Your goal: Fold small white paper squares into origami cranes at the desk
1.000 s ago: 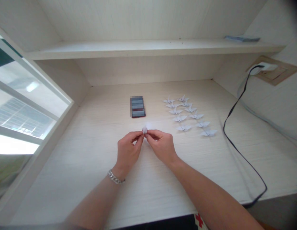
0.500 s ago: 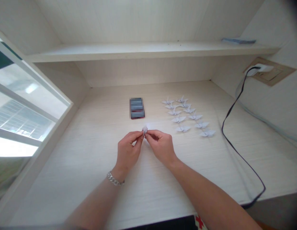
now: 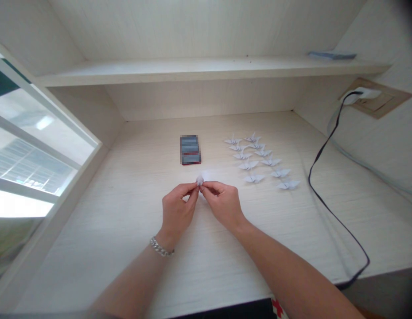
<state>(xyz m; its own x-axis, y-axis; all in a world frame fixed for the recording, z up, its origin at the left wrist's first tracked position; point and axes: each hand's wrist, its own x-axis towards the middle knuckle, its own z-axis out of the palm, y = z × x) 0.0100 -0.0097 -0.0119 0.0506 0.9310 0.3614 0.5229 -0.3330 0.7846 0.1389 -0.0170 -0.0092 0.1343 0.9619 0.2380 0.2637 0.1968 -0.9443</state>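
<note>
Between my fingertips is a small piece of folded white paper [image 3: 200,180], held just above the desk. My left hand [image 3: 179,206], with a chain bracelet [image 3: 161,247] at its wrist, pinches the paper from the left. From the right, my right hand [image 3: 224,201] pinches it too, thumb and fingers pressed together. The fingers cover much of the paper, so its full shape is hidden. Several white paper cranes [image 3: 254,178] lie to the right in two slanting rows.
Behind my hands lies a dark phone-like rectangle [image 3: 190,149], its face blurred out. A black cable [image 3: 335,217] runs from the wall socket [image 3: 378,99] down to the desk's front edge. Above is a shelf [image 3: 206,73] with a flat bluish thing [image 3: 332,55]. A window stands at left.
Both hands stay pinched on the paper. The paper has shifted very slightly to the left; the cranes and the dark rectangle stay where they were.
</note>
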